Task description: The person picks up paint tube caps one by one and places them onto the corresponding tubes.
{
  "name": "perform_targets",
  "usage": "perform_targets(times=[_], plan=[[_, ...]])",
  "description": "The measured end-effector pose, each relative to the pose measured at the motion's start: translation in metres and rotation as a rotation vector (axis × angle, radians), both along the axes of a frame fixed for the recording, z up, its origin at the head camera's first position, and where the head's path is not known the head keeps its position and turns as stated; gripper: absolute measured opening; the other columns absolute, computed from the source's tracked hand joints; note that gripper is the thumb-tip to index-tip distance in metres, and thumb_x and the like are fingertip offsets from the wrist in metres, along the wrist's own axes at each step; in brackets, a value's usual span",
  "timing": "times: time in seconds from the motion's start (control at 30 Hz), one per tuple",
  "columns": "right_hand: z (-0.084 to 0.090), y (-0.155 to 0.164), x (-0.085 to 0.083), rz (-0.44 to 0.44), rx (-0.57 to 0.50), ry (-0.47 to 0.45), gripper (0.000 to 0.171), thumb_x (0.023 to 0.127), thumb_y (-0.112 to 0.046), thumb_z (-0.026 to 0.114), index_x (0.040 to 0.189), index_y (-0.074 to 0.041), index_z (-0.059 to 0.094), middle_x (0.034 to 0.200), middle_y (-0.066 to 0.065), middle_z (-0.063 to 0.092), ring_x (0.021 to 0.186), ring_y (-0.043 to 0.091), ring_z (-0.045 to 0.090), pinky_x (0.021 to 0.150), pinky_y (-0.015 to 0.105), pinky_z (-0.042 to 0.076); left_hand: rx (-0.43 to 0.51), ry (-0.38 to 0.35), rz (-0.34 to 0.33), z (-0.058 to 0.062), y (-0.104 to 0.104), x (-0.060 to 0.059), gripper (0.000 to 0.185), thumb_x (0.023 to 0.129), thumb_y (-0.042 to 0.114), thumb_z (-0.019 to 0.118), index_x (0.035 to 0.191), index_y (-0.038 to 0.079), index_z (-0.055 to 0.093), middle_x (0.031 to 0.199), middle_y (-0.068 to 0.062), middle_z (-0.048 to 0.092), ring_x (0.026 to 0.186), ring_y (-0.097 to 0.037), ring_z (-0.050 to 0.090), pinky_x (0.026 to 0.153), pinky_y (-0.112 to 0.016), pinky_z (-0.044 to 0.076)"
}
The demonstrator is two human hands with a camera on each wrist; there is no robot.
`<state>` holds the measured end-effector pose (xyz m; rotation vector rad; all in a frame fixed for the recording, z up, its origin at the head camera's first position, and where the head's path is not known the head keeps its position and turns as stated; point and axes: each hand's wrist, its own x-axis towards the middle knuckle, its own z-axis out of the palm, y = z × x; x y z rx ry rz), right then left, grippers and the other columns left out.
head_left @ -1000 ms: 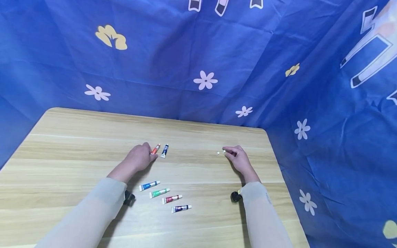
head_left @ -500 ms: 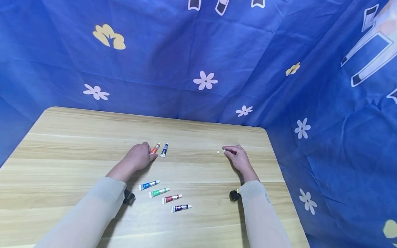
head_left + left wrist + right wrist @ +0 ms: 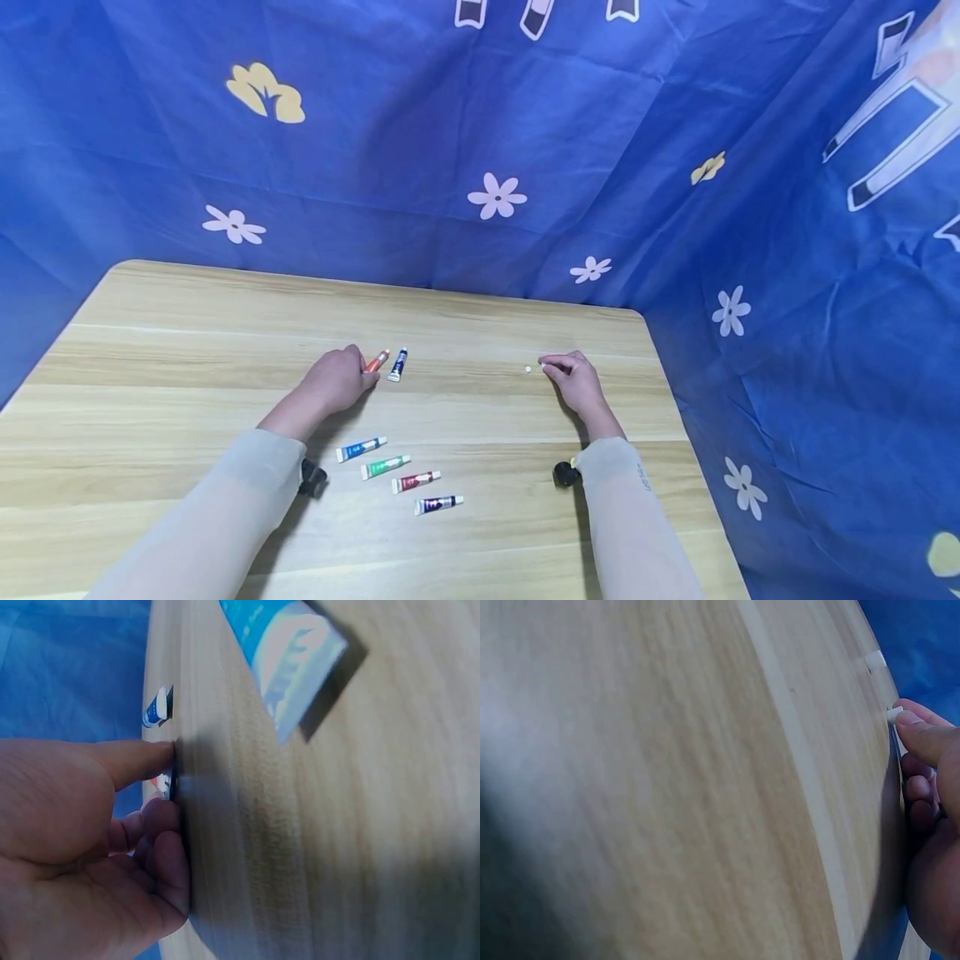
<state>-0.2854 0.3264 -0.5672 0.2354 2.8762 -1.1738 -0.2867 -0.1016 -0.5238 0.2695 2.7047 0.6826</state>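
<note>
My left hand (image 3: 337, 381) pinches an orange paint tube (image 3: 377, 361) at its near end, low over the table. The thumb and fingers hide much of that tube in the left wrist view. Just to its right lies a dark blue paint tube (image 3: 398, 365). Over at the right, my right hand (image 3: 577, 385) pinches a small white cap (image 3: 895, 714) between thumb and index finger, close to the tabletop. A second small white cap (image 3: 528, 369) sits a little left of those fingertips.
Nearer the front, blue (image 3: 362, 449), green (image 3: 386, 467), red (image 3: 416, 482) and dark purple (image 3: 438, 505) paint tubes lie in a slanting row on the wooden table (image 3: 225, 317). A blue patterned cloth (image 3: 375, 225) hangs behind and to the right.
Both hands stay nearly in place. Less of the white cap shows between the right fingertips in the head view.
</note>
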Motion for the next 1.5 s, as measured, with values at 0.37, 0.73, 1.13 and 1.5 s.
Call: perform_targets(times=[0.37,0.73,1.13,1.5], plan=[[0.005,0.003,0.008,-0.122,-0.247,0.018,0.019,0.104,-0.026,0.075,0.12,-0.021,0.084,0.123,0.006,0.073,0.125,0.025,0.064,0.112,0.041,0.05,0.128,0.019,0.026,-0.001,-0.008,0.004,0.027,0.105,0.025,0.06,0.097,0.0,0.062,0.09,-0.013,0.064,0.078,-0.026,0.059,0.076,-0.044,0.053],[0.0,0.006,0.019,-0.185,-0.409,0.036,0.025,0.107,-0.021,0.071,0.126,-0.007,0.079,0.13,0.012,0.077,0.112,0.011,0.07,0.094,0.019,0.057,0.241,0.023,0.105,0.003,-0.033,0.027,0.031,0.109,0.028,0.062,0.11,-0.002,0.057,0.087,-0.01,0.063,0.07,-0.021,0.053,0.062,-0.033,0.044],[0.007,0.009,0.048,-0.226,-0.624,0.049,0.028,0.107,-0.007,0.067,0.129,0.009,0.071,0.11,0.011,0.082,0.086,0.006,0.074,0.079,0.018,0.061,0.522,-0.081,0.325,0.012,-0.032,0.06,0.039,0.105,0.032,0.071,0.126,0.002,0.059,0.102,-0.012,0.074,0.082,-0.021,0.061,0.066,-0.032,0.052],[0.014,-0.009,0.066,-0.218,-1.005,0.164,0.028,0.108,-0.004,0.062,0.13,0.014,0.064,0.104,0.003,0.081,0.09,0.01,0.073,0.082,0.02,0.062,0.696,-0.151,0.46,0.018,-0.034,0.089,0.049,0.103,0.042,0.075,0.138,0.011,0.06,0.098,0.01,0.076,0.08,-0.013,0.06,0.062,-0.033,0.059]])
